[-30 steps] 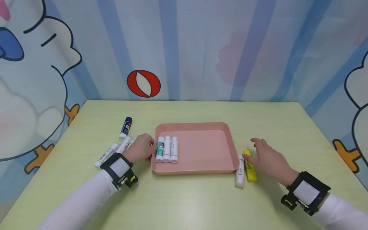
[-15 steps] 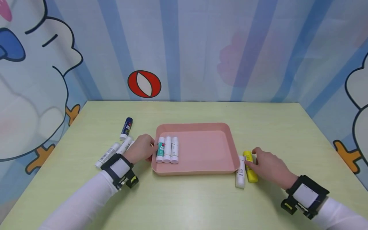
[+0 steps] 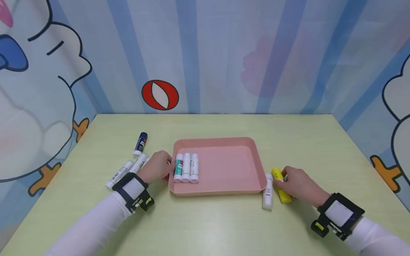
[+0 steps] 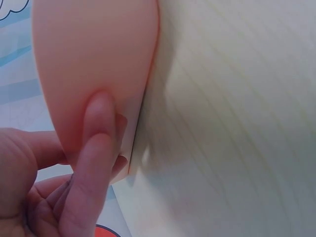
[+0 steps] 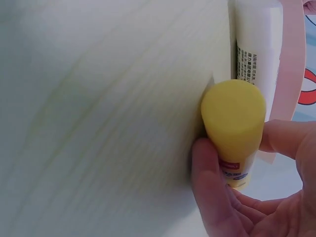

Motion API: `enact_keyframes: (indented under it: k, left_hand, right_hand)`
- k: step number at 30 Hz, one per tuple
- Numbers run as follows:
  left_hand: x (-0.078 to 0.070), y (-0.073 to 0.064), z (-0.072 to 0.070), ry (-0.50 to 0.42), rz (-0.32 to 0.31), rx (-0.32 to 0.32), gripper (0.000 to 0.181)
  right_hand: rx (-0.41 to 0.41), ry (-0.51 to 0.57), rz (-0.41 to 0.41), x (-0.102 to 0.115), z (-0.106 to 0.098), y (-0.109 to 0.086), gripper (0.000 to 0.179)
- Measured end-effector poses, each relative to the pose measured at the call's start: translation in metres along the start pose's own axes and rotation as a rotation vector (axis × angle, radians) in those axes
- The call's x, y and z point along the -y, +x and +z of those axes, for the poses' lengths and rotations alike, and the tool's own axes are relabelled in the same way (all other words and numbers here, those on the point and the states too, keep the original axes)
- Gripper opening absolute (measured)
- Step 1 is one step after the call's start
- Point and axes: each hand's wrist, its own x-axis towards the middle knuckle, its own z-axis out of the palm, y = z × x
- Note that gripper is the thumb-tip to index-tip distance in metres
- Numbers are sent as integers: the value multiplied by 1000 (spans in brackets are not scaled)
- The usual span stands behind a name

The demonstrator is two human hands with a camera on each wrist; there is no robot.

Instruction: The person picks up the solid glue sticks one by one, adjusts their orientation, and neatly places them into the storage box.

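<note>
My left hand (image 3: pixel 156 165) holds the left wall of a pink tray (image 3: pixel 224 167); in the left wrist view, fingers (image 4: pixel 96 148) press the wall's outer face. Inside the tray, at its left end, lie a green-labelled glue stick (image 3: pixel 178 168) and two white glue sticks (image 3: pixel 190 168), side by side. Right of the tray, my right hand (image 3: pixel 302 185) pinches a yellow glue stick (image 3: pixel 282 186) between thumb and fingers, low at the table. Close beside it a white glue stick (image 3: pixel 267 192) touches the tray's right corner.
A navy glue stick (image 3: pixel 140 144) lies left of the tray. Nearer, white glue sticks (image 3: pixel 120 174) lie beside my left wrist, partly hidden by it. A printed curtain (image 3: pixel 217 57) rises behind the table's far edge.
My right hand has come down and closed round the yellow glue stick, which has turned slightly, its near end swinging right. My left hand keeps its place on the tray.
</note>
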Motion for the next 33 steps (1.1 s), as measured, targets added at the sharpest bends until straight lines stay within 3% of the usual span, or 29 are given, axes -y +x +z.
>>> enact_keyframes:
  k: [15,27,33]
  left_hand:
    - [-2,0,0,35,-10,-1,19]
    - [0,-1,-8,57,-16,43,28]
    - [-7,-4,-23,163,16,-29,39]
  right_hand:
    - [-19,43,-31,-6,-9,1,49]
    - [-162,-23,-212,23,-37,2,44]
    - [-239,-107,-302,39,-41,2,43]
